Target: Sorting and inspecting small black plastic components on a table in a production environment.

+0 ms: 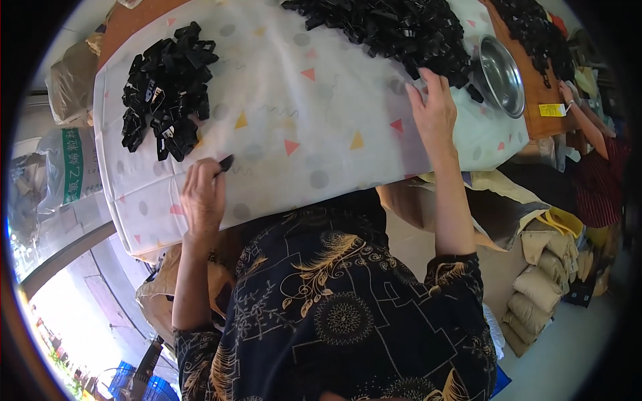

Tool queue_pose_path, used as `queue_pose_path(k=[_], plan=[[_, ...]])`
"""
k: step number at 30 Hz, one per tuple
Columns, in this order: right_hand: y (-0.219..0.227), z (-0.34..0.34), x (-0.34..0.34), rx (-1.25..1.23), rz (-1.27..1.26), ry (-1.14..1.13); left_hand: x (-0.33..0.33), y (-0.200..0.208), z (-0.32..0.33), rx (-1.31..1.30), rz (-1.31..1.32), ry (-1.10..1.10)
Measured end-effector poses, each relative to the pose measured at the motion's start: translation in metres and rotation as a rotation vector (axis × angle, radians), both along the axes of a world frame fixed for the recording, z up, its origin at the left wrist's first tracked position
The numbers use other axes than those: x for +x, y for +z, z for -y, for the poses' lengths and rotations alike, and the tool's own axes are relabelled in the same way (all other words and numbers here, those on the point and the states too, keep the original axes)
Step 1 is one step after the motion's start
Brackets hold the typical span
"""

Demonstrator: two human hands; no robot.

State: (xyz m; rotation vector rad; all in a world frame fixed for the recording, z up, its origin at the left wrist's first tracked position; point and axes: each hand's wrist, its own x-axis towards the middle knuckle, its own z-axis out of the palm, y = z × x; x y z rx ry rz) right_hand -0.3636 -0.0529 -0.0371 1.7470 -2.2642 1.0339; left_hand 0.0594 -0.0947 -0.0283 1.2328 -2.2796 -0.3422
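Note:
A small black plastic piece [227,162] sticks out from between the thumb and fingers of my left hand [202,197], which is closed on it above the table's near left part. Just beyond that hand lies a smaller heap of black plastic pieces [170,87], a few with pale or shiny spots. My right hand [436,113] reaches to the near edge of a larger heap of black plastic pieces [401,33] at the far side. Its thumb and fingers are apart, and I see nothing between them. The exact kind of the pieces is too small to tell.
A pale tablecloth [294,180] with coloured triangles and grey dots covers the table. Right of the large heap stands a metal bowl [501,77]. Another person's hand [568,93] is at a brown table [535,110] with more black pieces. Stacked brown sacks [535,294] stand lower right.

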Motion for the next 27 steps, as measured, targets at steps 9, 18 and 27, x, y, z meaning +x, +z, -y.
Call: queue_pose_path(k=[9,18,27], plan=[[-0.018,0.016,-0.006,-0.048,-0.238,0.08,-0.065,-0.012,0.003,-0.118,0.024,-0.363],[0.014,-0.007,0.111,0.046,0.475,0.483,-0.063,-0.008,0.002,0.147,-0.075,-0.144],[0.006,0.0,0.155,0.107,0.273,0.765,-0.067,-0.015,0.01,0.119,-0.097,-0.183]])
